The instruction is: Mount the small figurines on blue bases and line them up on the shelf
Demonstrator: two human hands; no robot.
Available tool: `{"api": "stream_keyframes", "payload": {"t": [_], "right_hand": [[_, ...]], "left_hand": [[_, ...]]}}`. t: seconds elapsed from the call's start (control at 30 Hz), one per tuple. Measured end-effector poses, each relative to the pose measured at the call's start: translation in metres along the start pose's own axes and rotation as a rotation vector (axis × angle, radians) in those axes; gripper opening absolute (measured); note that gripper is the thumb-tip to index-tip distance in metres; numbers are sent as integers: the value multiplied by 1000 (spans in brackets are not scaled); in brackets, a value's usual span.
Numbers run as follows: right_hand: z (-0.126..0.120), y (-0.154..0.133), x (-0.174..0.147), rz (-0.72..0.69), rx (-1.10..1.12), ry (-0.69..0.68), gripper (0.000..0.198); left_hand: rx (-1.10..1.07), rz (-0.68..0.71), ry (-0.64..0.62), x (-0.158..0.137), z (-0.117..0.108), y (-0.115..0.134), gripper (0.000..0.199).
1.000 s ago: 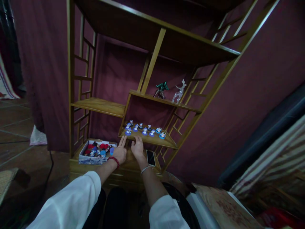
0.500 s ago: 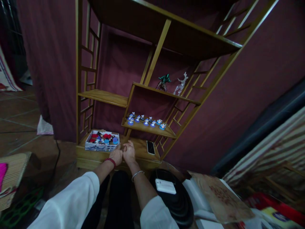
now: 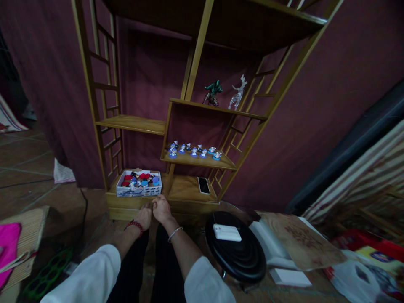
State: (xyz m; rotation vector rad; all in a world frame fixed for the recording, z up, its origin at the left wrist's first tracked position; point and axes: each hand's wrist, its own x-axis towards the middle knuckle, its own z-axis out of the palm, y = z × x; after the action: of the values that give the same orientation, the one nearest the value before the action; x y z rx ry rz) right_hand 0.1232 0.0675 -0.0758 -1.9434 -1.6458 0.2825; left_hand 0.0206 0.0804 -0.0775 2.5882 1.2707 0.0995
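Observation:
My left hand (image 3: pixel 144 216), with a red bead bracelet at the wrist, is closed just in front of the shelf unit's bottom board. Right beside it, my right hand (image 3: pixel 162 209) has its fingers curled, a silver bangle on its wrist. The hands nearly touch; whatever lies in their fingers is hidden or too small to name. Just beyond them stands a white patterned box (image 3: pixel 139 192) of red, blue and black figurines (image 3: pixel 144 177). Several small figurines on round blue or dark bases (image 3: pixel 194 152) stand in loose rows on the low shelf (image 3: pixel 202 162).
A phone (image 3: pixel 203 185) lies on the bottom board (image 3: pixel 184 188). Above stand a green figure (image 3: pixel 213 92) and a clear deer figurine (image 3: pixel 237 93). To my right, a black stool (image 3: pixel 240 261) carries a white phone (image 3: pixel 227 232). Woven mat (image 3: pixel 34 235) at left.
Both hands have drawn back toward me and slightly left, away from the bottom board, staying close together. The view has shifted a little. The figurines keep their places.

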Motion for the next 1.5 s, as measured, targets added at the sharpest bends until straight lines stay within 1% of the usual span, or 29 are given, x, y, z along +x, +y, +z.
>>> {"api": "stream_keyframes", "payload": {"t": [0.1, 0.23, 0.37, 0.43, 0.6, 0.73, 0.77, 0.87, 0.97, 1.03, 1.1, 1.13, 1.17, 1.2, 1.27, 1.3, 1.4, 1.43, 1.5], "right_hand": [[10, -4, 1, 5, 10, -31, 27], [15, -6, 8, 9, 19, -61, 26], [14, -3, 19, 14, 20, -84, 28], [13, -1, 25, 17, 21, -89, 29], [13, 6, 41, 6, 26, -59, 31], [9, 8, 54, 5, 20, -43, 33], [6, 7, 58, -7, 19, -38, 33], [-8, 6, 68, -76, 24, -23, 35], [-30, 6, 79, -209, 45, -3, 34], [-49, 7, 87, -283, 53, 53, 33], [-70, 7, 95, -376, 69, 114, 35], [-82, 8, 98, -412, 73, 146, 35], [-95, 8, 102, -441, 71, 175, 36], [-108, 8, 105, -457, 67, 225, 36], [-135, 9, 112, -477, 38, 300, 36], [-148, 10, 116, -460, 18, 337, 36], [-186, 16, 132, -372, -57, 426, 39], [-197, 20, 138, -343, -93, 445, 38], [-217, 29, 150, -275, -174, 457, 37]], "left_hand": [[-12, 16, -22, -2, 9, -9, 38], [3, -31, -49, 2, 18, -19, 35], [-10, -42, -76, 16, 18, -24, 38], [-11, -60, -70, 24, 17, -25, 40], [-22, -63, -35, 37, 16, -26, 45], [-66, -88, -69, 42, 20, -27, 50], [-69, -106, -73, 43, 21, -26, 50], [-80, -98, -32, 45, 24, -25, 50], [-93, -85, 14, 49, 32, -22, 50], [-102, -63, 76, 53, 38, -18, 50], [-117, -13, 173, 60, 38, -11, 47], [-130, 22, 233, 65, 34, -6, 44], [-142, 92, 302, 71, 27, 0, 39], [-152, 171, 405, 77, 17, 8, 38], [-166, 323, 593, 92, -13, 25, 34], [-163, 364, 653, 100, -30, 34, 34], [-99, 495, 688, 123, -77, 61, 40], [-72, 561, 679, 131, -88, 68, 44], [-12, 667, 639, 146, -103, 80, 51]]}}
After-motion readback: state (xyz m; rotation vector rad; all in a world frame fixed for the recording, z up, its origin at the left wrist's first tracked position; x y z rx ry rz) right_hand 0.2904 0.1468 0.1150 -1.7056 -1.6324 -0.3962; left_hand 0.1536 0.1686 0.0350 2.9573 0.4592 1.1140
